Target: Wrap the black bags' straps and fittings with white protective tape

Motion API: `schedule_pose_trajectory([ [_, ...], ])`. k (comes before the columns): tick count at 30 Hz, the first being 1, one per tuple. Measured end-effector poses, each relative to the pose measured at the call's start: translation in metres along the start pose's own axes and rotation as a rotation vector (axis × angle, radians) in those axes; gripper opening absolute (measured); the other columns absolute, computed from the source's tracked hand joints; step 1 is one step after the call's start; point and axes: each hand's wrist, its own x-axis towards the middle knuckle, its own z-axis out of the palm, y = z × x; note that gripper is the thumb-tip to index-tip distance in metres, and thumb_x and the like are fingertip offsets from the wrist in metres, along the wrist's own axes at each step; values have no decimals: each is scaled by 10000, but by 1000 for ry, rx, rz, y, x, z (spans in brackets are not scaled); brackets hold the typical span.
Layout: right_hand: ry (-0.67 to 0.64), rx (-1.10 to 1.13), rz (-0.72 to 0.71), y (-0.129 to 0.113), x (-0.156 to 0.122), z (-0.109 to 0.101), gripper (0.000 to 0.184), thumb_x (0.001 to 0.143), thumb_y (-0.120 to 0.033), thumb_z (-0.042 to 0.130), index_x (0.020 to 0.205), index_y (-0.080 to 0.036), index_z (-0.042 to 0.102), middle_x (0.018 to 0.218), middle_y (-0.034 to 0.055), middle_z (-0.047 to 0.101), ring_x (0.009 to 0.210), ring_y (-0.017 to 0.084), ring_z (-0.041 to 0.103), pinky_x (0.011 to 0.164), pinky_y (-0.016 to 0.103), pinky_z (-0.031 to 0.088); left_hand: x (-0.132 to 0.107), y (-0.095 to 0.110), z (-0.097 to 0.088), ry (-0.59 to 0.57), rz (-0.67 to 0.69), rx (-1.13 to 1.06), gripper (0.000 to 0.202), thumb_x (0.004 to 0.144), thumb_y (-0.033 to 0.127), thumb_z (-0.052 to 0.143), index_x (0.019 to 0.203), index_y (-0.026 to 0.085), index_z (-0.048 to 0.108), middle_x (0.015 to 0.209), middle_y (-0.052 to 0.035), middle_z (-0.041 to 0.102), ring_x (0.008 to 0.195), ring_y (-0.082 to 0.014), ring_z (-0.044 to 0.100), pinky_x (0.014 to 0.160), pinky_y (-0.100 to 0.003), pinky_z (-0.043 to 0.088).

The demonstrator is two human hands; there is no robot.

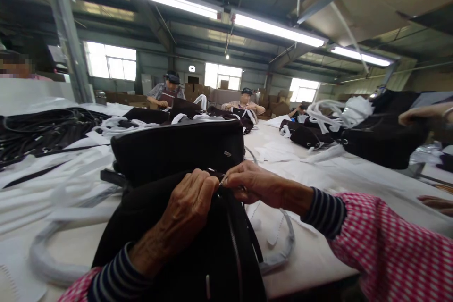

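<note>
My hands work at the top edge of a black fabric bag [212, 255], which lies partly in my lap with a zipper [231, 245] running down it. My left hand [187, 207] grips the bag's dark edge. My right hand [255, 181] pinches a small metal piece [222, 180] between finger and thumb, close to my left fingers. The piece may be a zipper pull, though it is too small to tell. A second black bag body [177, 146] stands just beyond my hands.
A long white-covered table [304, 264] carries white straps, grey-wrapped handles [49, 255] and a pile of black straps [46, 132]. More black bags [382, 141] lie at right, beside a co-worker's hand [421, 115]. Seated co-workers [166, 89] and cardboard boxes [193, 89] stand beyond.
</note>
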Motion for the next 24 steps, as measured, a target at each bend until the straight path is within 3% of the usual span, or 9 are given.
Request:
schedule_pose_trajectory([
  [4, 37, 85, -65, 3, 2, 7, 290, 687, -295, 705, 587, -198, 452, 476, -104, 323, 416, 38, 240, 399, 202, 113, 0, -1, -3, 18, -170, -213, 159, 1031, 97, 458, 918, 199, 505, 809, 1, 527, 718, -150, 530, 657, -272, 435],
  [7, 61, 155, -59, 7, 3, 12, 285, 672, -294, 726, 607, -195, 467, 500, -108, 322, 425, 34, 223, 402, 206, 100, 0, 0, -5, 7, -254, -311, 176, 1032, 110, 459, 890, 206, 500, 798, 12, 522, 707, -136, 538, 653, -257, 439],
  [16, 250, 256, -65, 13, 1, 29, 228, 618, -297, 731, 613, -186, 532, 418, -104, 339, 389, 41, 240, 389, 213, 79, 0, 2, -1, 15, -338, -429, 172, 1033, 155, 490, 875, 191, 549, 812, 6, 554, 734, -134, 560, 687, -254, 449],
  [24, 206, 282, -84, 21, 3, 23, 220, 625, -306, 743, 629, -175, 567, 406, -113, 324, 374, 37, 218, 376, 215, 68, 2, -13, -4, -68, -372, -550, 123, 1006, 186, 589, 935, 205, 687, 862, 6, 637, 806, -140, 635, 759, -242, 472],
])
